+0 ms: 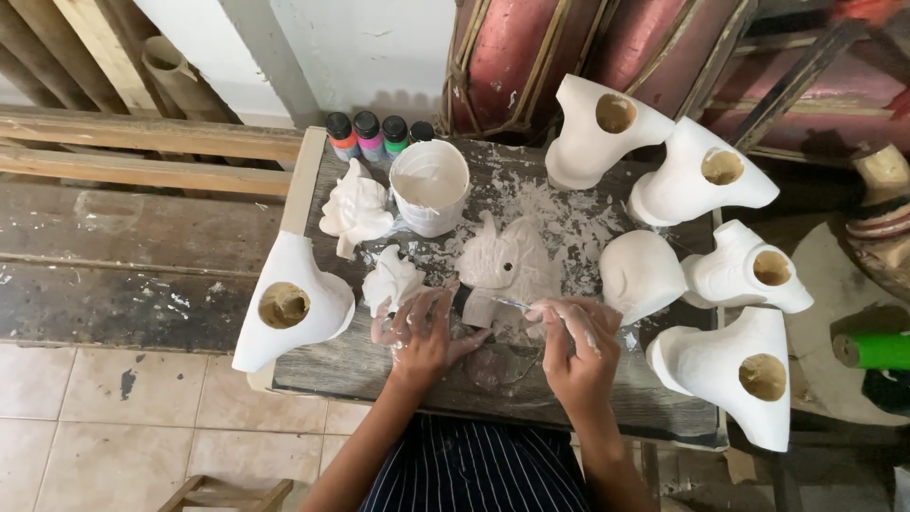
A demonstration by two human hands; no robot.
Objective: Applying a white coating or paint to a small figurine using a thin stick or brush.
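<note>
Five white hollow casts with round holes stand around the dark wooden worktop (379, 365): one at the left edge (289, 301) and four along the right side (599, 128), (700, 173), (749, 270), (725, 370), the lowest one overhanging the right edge. A rounded white lump (641, 275) sits among them. Two small white leaf-like pieces (356, 209), (392, 280) lie left of centre, and four little paint bottles (370, 136) line the back edge beside a white tub (429, 187) of white paste. The white animal-shaped figure (510, 265) lies near the middle of the worktop, matt, chalky, with pointed ears and a dark eye hole, ringed by white crumbs. The left hand (422, 332), smeared white, rests flat with fingers spread just beside the figure's lower left, its grip open. The right hand (573, 346) has its grip closed on a thin tool (507, 303) whose tip meets the figure's lower edge. Bare board remains only at the near edge, in front of the hands.
</note>
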